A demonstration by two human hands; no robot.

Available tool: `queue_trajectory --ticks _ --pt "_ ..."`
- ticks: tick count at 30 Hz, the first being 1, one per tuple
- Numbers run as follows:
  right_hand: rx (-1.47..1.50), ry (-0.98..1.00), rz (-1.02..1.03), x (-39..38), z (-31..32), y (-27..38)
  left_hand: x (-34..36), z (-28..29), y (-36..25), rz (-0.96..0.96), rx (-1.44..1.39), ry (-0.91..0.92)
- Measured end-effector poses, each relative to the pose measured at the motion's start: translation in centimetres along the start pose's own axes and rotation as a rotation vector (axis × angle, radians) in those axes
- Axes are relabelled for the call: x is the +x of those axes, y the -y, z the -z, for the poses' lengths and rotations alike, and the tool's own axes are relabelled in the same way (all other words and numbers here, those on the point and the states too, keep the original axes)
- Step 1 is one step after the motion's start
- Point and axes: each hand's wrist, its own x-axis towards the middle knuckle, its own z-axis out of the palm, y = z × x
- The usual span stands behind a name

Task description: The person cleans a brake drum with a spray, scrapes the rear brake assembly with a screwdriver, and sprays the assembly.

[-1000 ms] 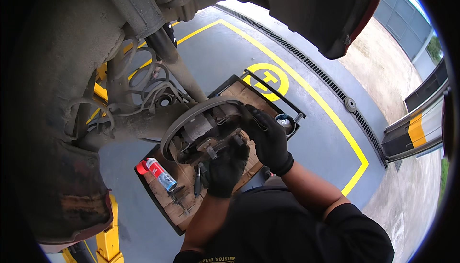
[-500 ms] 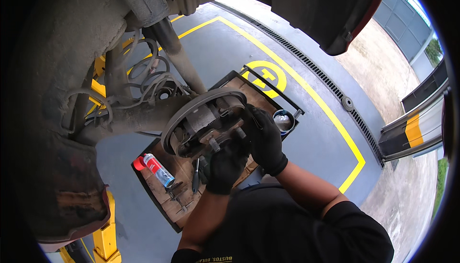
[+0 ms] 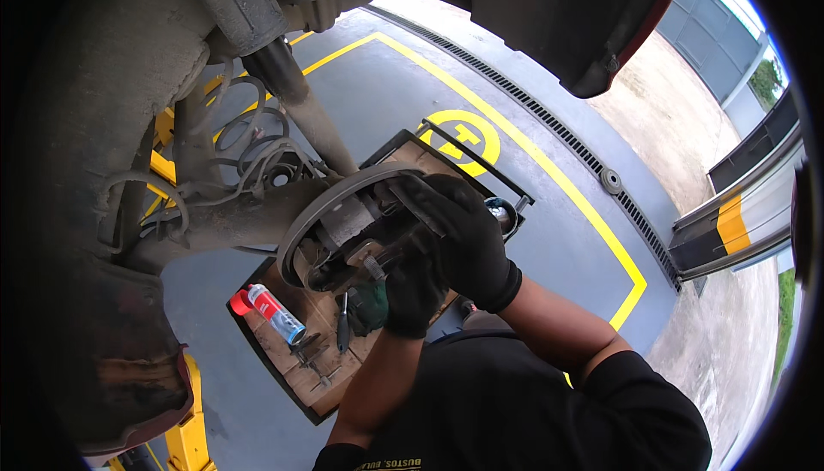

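A drum brake assembly [image 3: 348, 226] sits at the end of the axle [image 3: 227, 224], its round backing plate [image 3: 289, 235] tilted and the hub with its studs facing me. Both my hands wear black gloves. At the right side of the brake my right hand [image 3: 470, 235] is closed round a curved, dark brake shoe [image 3: 416, 199]. Just below it, my left hand [image 3: 414, 295] has its fingers curled up beside the hub and close against the right hand. What the left fingers hold is too dark to make out.
Beneath the brake, a cardboard-lined tray [image 3: 257, 338] carries a red-capped spray can [image 3: 276, 312], a dark-handled tool [image 3: 343, 325], a metal clamp-like tool [image 3: 311, 359] and a round tin [image 3: 500, 211]. Cables [image 3: 266, 162] loop behind the shock absorber [image 3: 313, 111]. A yellow stand [image 3: 189, 428] rises lower left.
My right hand has moved left and inward over the brake, bringing the curved shoe across the hub's right side. My left hand has turned more upright. The whole view has shifted slightly.
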Motion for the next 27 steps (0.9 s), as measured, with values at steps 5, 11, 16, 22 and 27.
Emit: queue_trajectory --ticks 5,11,16,22,27 --pt "0.144 0.083 -0.511 -2.8 -1.2 -0.2 1.1 0.5 0.7 0.304 -0.149 0.099" --pt "0.024 0.035 -0.251 -0.1 -0.4 0.6 0.4 3.3 -0.3 -0.163 0.942 -0.035" --pt "0.013 0.064 -0.182 0.7 0.2 1.1 0.0 3.2 0.1 -0.199 1.010 -0.117" --pt "-0.049 0.076 -0.143 0.2 0.0 1.2 1.0 2.1 1.0 -0.271 1.012 -0.053" --pt "-0.049 0.057 -0.267 -1.0 -0.8 0.4 3.0 0.9 0.8 -0.233 1.072 0.004"
